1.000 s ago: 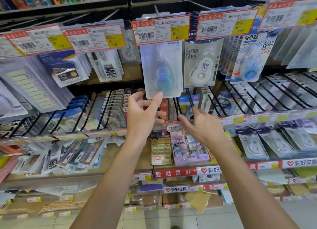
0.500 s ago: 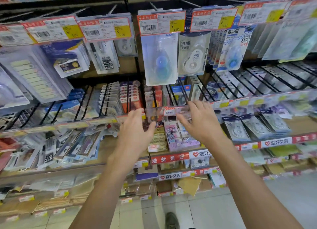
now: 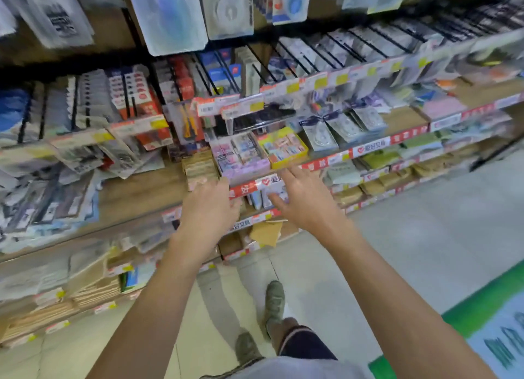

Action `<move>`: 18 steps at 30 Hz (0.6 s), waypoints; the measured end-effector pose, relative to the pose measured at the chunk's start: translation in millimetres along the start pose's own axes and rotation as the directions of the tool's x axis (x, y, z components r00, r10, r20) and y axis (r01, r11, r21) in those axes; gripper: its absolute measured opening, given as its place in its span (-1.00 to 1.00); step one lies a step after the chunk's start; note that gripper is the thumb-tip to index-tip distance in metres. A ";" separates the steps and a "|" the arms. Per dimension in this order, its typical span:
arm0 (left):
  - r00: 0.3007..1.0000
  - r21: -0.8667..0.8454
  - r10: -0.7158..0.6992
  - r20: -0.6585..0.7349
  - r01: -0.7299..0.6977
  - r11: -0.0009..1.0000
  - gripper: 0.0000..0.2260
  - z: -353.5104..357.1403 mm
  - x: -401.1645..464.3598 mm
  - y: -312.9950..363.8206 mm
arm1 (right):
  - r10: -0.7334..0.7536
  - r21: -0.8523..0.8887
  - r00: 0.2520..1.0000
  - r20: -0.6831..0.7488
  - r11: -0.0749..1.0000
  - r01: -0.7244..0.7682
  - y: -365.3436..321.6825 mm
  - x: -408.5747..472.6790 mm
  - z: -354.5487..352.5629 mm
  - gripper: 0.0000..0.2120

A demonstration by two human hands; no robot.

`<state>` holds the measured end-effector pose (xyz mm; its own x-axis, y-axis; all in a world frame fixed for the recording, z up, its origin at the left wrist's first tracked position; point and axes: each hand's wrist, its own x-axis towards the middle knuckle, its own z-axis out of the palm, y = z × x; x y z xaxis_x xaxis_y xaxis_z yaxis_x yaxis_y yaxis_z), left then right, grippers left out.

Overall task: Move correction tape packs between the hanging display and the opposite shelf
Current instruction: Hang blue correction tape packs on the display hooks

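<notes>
A clear correction tape pack with a blue dispenser (image 3: 170,12) hangs on the display at the top, with a white one (image 3: 230,8) beside it. More correction tape packs (image 3: 344,127) lie on the shelf to the right. My left hand (image 3: 208,211) and my right hand (image 3: 304,198) are both held out with fingers spread, in front of the shelf edge (image 3: 368,150) with the red labels. Neither hand holds anything. Both are well below the hanging packs.
Boxes of small erasers (image 3: 241,154) and a yellow box (image 3: 283,147) sit on the shelf just above my hands. Wire hooks with packs (image 3: 312,58) jut out at mid height. Below are paper stacks (image 3: 96,290), the tiled floor (image 3: 411,251) and my shoes (image 3: 274,299).
My left hand let go of the hanging blue pack and both hands dropped down to the lower shelf edge. The view tilted downward and blurred.
</notes>
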<state>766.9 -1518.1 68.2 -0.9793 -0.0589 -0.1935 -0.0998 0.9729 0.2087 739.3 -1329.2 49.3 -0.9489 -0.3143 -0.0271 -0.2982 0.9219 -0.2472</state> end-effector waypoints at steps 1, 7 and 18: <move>0.999 -0.003 0.036 0.002 -0.036 0.999 -0.63 5.8 -0.5 8.6 | 0.028 0.007 1.000 0.013 1.000 -0.028 6.6 -6.9 2.0 -0.52; 0.982 0.063 0.190 -0.001 -0.190 0.980 -0.60 21.1 9.2 72.0 | 0.130 0.034 0.991 0.039 0.991 -0.132 53.4 -30.7 -7.3 -0.54; 0.928 0.179 0.368 0.052 -0.371 0.911 -0.71 38.3 69.3 245.2 | 0.233 0.015 0.967 0.106 0.972 -0.236 221.2 -39.4 -35.5 -0.56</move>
<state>681.3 -1275.1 69.3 -0.9368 0.3147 -0.1529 0.3039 0.9484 0.0900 707.2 -1104.9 30.1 -0.9759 -0.1129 -0.1867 -0.0643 0.9666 -0.2480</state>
